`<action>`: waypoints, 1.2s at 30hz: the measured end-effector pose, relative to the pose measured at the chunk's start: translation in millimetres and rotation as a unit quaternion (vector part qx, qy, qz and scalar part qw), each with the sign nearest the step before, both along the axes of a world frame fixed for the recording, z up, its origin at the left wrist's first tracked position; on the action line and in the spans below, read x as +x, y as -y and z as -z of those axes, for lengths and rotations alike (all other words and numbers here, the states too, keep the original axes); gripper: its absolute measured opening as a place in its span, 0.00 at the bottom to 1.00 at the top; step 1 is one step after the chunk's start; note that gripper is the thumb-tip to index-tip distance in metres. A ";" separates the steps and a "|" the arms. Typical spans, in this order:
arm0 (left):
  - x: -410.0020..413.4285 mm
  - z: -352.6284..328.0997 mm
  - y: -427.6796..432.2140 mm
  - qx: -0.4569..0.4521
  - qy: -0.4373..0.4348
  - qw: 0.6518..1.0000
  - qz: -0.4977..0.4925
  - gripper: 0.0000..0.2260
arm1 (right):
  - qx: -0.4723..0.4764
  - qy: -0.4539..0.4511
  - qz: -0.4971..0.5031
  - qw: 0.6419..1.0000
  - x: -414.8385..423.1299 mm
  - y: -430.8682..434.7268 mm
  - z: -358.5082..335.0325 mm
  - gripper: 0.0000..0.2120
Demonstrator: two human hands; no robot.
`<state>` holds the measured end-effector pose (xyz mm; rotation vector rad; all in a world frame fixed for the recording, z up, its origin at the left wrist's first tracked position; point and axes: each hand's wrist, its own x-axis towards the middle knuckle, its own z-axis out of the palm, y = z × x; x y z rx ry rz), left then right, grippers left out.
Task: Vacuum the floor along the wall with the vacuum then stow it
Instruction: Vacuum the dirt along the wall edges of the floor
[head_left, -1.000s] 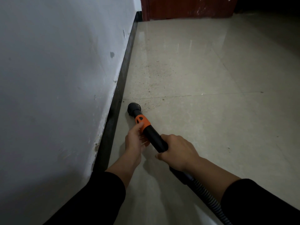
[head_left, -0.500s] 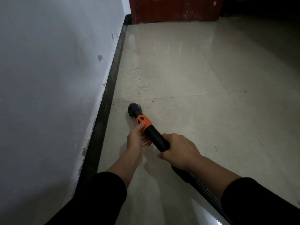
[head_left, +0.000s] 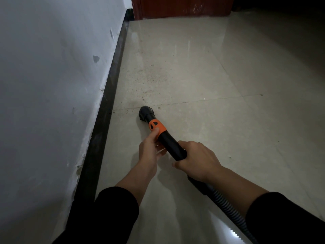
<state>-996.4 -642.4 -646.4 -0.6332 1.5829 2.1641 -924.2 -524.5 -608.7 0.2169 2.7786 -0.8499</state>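
A black vacuum wand (head_left: pixel 171 144) with an orange collar (head_left: pixel 156 127) points forward and left. Its round black nozzle (head_left: pixel 146 112) sits on the beige floor tiles at a grout line, a short way right of the black skirting (head_left: pixel 107 103). My left hand (head_left: pixel 150 147) grips the wand just behind the orange collar, thumb on the collar. My right hand (head_left: pixel 197 160) wraps around the rear of the wand, where the ribbed hose (head_left: pixel 226 206) runs off toward the bottom right. Dark dust specks (head_left: pixel 151 85) lie on the tile ahead of the nozzle.
A white wall (head_left: pixel 52 85) with chipped paint fills the left side. A dark red wooden door (head_left: pixel 182 6) stands at the far end. Open tiled floor (head_left: pixel 246 103) stretches to the right into shadow.
The view has shifted so the wall and skirting sit farther left. The nozzle has moved forward to the grout line and slightly farther from the skirting. Both hands keep the same grip.
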 end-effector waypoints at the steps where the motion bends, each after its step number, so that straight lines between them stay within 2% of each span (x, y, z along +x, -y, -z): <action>1: -0.8 0.2 -1.8 0.000 -0.001 1.000 0.001 0.08 | -0.001 0.000 0.003 1.000 -0.4 -1.4 -0.3 0.08; 11: -4.0 -2.3 -17.7 0.000 -0.002 1.000 0.017 0.10 | -0.008 -0.003 0.028 1.000 -6.8 -14.0 2.8 0.09; 18: -20.0 -5.4 -24.7 -0.024 0.011 0.998 0.063 0.10 | -0.024 0.006 0.049 0.998 -18.2 -25.1 6.1 0.09; 26: -45.1 -39.0 -40.9 -0.054 0.105 0.986 0.117 0.15 | -0.004 0.095 0.075 0.993 -40.3 -36.7 -24.9 0.14; 30: -55.8 -62.8 -50.3 -0.054 0.129 0.979 0.148 0.18 | 0.025 0.133 0.084 0.987 -53.6 -46.7 -53.6 0.19; 36: -64.5 -66.4 -70.2 -0.055 0.133 0.978 0.154 0.19 | 0.018 0.146 0.085 0.985 -63.9 -68.6 -61.6 0.18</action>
